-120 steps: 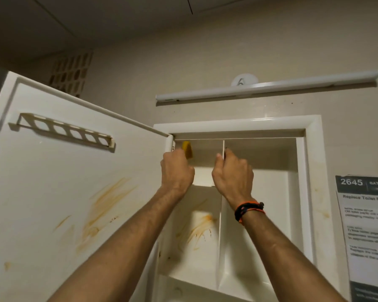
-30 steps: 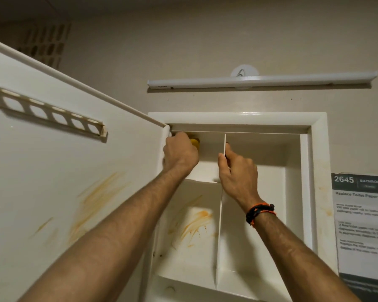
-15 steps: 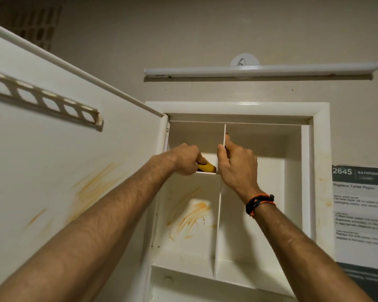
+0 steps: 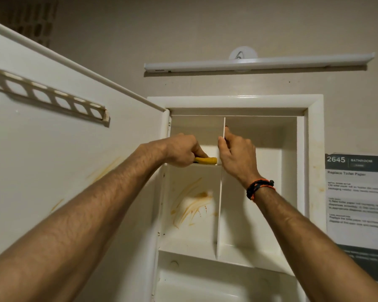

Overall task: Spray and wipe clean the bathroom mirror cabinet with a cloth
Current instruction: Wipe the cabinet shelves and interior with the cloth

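The white wall cabinet (image 4: 314, 131) stands with its door (image 4: 59, 153) swung wide to the left. My left hand (image 4: 181, 150) grips a yellow cloth (image 4: 205, 160) and presses it on the small upper-left shelf (image 4: 207, 165). My right hand (image 4: 236, 153) pinches the thin vertical divider (image 4: 220, 203) near its top. Orange-brown smears (image 4: 192, 203) mark the back wall of the lower-left compartment, and fainter streaks (image 4: 105, 168) run across the inside of the door. No spray bottle is in view.
A slotted plastic rack (image 4: 50, 97) is fixed high on the door's inner face. A tube light (image 4: 258, 63) hangs on the wall above the cabinet. A printed paper notice (image 4: 358, 201) is stuck to the wall at right. A lower recess (image 4: 205, 284) lies beneath the shelves.
My left hand brought the yellow cloth down from the top corner of the upper-left compartment onto the small shelf, then slid it right toward the divider. My right hand kept its hold on the divider.
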Demonstrator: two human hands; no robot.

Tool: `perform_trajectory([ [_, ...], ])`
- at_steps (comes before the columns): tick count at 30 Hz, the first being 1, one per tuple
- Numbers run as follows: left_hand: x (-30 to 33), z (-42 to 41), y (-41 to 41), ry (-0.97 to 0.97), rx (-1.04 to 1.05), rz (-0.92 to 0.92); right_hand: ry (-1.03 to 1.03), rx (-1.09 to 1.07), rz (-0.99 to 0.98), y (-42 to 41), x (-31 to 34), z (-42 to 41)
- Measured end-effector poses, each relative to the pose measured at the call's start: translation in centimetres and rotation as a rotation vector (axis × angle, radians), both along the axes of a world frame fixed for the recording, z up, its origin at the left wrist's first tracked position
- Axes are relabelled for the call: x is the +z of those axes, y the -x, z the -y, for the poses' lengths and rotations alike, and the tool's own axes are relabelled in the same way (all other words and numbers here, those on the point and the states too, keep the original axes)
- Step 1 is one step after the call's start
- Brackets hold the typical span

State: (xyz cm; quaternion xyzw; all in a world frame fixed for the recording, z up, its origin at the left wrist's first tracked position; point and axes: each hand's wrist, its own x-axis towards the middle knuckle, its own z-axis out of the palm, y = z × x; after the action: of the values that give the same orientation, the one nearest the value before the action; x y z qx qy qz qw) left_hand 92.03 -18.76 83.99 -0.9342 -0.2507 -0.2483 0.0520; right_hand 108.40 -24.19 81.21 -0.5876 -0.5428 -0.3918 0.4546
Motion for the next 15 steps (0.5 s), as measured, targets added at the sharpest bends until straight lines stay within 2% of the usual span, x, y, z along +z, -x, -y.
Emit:
perform_trajectory([
  [4,-2.0,0.6,0.7,-0.123,-0.013,0.086,0.000,0.012,-0.003,0.2,0.1,0.3],
  [8,-6.5,-0.4,0.9,-0.324,-0.021,0.301,-0.002,0.020,-0.033,0.4,0.2,0.4],
  [11,-8.6,-2.0,0.8,-0.360,0.125,0.352,0.009,0.024,-0.033,0.2,0.3,0.4],
  [15,-10.4,-1.9,-1.3,-0.349,0.171,0.427,0.031,0.074,-0.039,-0.2,0.1,0.4],
])
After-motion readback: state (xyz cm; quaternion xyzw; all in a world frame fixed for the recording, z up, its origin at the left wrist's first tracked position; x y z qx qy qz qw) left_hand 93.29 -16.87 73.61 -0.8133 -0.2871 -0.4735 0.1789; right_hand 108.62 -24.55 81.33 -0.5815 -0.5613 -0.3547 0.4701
